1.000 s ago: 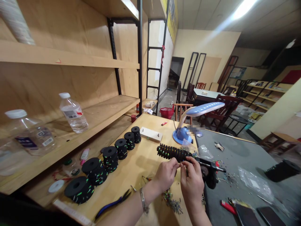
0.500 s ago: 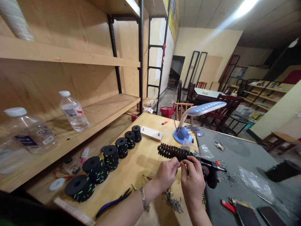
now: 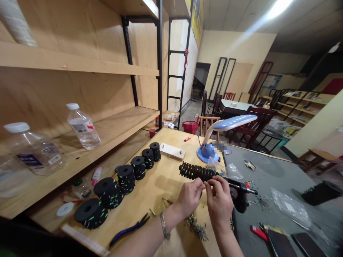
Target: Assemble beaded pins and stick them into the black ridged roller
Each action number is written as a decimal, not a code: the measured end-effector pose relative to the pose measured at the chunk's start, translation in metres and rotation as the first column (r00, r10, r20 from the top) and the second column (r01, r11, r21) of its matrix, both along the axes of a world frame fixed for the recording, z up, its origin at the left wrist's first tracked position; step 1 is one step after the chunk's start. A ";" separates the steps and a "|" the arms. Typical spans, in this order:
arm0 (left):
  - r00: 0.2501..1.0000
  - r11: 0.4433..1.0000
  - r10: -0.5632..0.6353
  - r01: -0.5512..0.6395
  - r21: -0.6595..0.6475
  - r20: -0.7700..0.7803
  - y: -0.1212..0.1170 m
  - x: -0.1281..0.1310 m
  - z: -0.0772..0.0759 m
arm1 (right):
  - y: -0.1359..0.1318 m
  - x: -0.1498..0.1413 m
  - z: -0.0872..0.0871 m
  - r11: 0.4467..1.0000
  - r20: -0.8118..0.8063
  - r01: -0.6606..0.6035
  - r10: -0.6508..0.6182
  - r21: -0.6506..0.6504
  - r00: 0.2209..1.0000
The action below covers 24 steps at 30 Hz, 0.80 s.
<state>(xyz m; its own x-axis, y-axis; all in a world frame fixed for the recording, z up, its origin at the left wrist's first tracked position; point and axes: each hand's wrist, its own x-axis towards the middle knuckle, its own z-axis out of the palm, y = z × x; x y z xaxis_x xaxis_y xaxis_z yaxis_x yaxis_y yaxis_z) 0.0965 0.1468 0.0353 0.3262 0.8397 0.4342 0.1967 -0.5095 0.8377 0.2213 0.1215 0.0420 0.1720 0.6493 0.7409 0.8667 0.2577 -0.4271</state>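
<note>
My left hand (image 3: 190, 195) and my right hand (image 3: 220, 200) meet fingertip to fingertip over the wooden table. Both are closed in a pinch, and whatever sits between the fingers is too small to make out. Just beyond them a black ridged foam roll (image 3: 194, 170) with bright specks lies sideways on a black metal holder (image 3: 239, 185); my right fingers are close against its near side and hide part of it. Below my hands lies a pile of small coloured pieces with thin stems (image 3: 197, 228). Blue-handled pliers (image 3: 130, 230) rest left of my left forearm.
Several black foam spools (image 3: 91, 214) stand in a row along the shelf side. A blue desk lamp (image 3: 207, 153) and a white plate with two bolts (image 3: 173, 151) are farther back. On the grey mat lie plastic bags (image 3: 292, 207), a phone (image 3: 281, 242) and another black roll (image 3: 321, 192).
My hands stay pinched together in nearly the same place, with only a slight shift of the right fingers. The surrounding things have not visibly moved.
</note>
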 end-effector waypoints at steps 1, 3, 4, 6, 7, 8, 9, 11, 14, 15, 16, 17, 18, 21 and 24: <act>1.000 1.000 -0.003 0.003 -0.007 0.012 -0.001 0.001 0.000 | 0.000 0.003 0.000 0.999 -0.030 -0.038 0.038 0.005 0.999; 1.000 1.000 -0.006 0.006 -0.019 0.030 -0.004 0.005 -0.001 | 0.001 0.009 -0.001 0.994 -0.086 -0.109 0.111 0.023 0.990; 0.999 1.000 0.001 0.000 -0.024 0.038 -0.005 0.007 -0.002 | 0.002 0.012 -0.001 0.990 -0.106 -0.134 0.137 0.033 0.985; 0.998 0.999 0.022 -0.021 -0.030 0.053 -0.006 0.012 -0.003 | 0.003 0.014 -0.001 0.986 -0.129 -0.160 0.165 0.044 0.978; 0.998 0.999 0.034 -0.032 -0.032 0.059 -0.006 0.014 -0.005 | 0.003 0.015 -0.001 0.985 -0.134 -0.167 0.171 0.044 0.976; 0.997 0.999 0.044 -0.042 -0.035 0.063 -0.006 0.016 -0.006 | 0.003 0.015 -0.002 0.984 -0.136 -0.171 0.175 0.044 0.975; 0.996 0.998 0.054 -0.052 -0.038 0.066 -0.006 0.018 -0.008 | 0.003 0.014 -0.002 0.984 -0.135 -0.173 0.177 0.043 0.975; 0.995 0.996 0.077 -0.073 -0.047 0.068 -0.005 0.021 -0.011 | 0.002 0.013 -0.001 0.985 -0.129 -0.170 0.172 0.032 0.977; 0.990 0.991 0.123 -0.118 -0.071 0.071 -0.005 0.022 -0.016 | 0.001 0.010 0.001 0.989 -0.122 -0.145 0.144 -0.005 0.982; 0.988 0.988 0.138 -0.132 -0.080 0.072 -0.005 0.022 -0.018 | 0.001 0.010 0.001 0.991 -0.118 -0.135 0.133 -0.017 0.984; 0.985 0.985 0.154 -0.147 -0.088 0.073 -0.006 0.022 -0.019 | 0.000 0.010 0.002 0.991 -0.112 -0.128 0.124 -0.028 0.986; 0.983 0.982 0.168 -0.161 -0.095 0.073 -0.006 0.022 -0.020 | 0.000 0.011 0.002 0.992 -0.103 -0.121 0.116 -0.041 0.988; 0.981 0.980 0.182 -0.174 -0.100 0.072 -0.007 0.022 -0.020 | 0.000 0.011 0.003 0.992 -0.092 -0.116 0.111 -0.058 0.990; 0.975 0.972 0.211 -0.203 -0.115 0.066 -0.008 0.023 -0.021 | -0.001 0.013 0.003 0.986 -0.060 -0.100 0.093 -0.132 0.994; 0.970 0.965 0.237 -0.228 -0.129 0.060 -0.010 0.025 -0.022 | -0.001 0.012 0.004 0.980 -0.041 -0.066 0.059 -0.190 0.997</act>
<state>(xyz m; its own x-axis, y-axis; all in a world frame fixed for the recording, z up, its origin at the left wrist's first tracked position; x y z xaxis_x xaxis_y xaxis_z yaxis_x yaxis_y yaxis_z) 0.1218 0.1373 0.0137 0.0864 0.9362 0.3407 0.2332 -0.3515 0.9067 0.2337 0.1204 0.0458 0.1498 0.7886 0.5963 0.8352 0.2218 -0.5032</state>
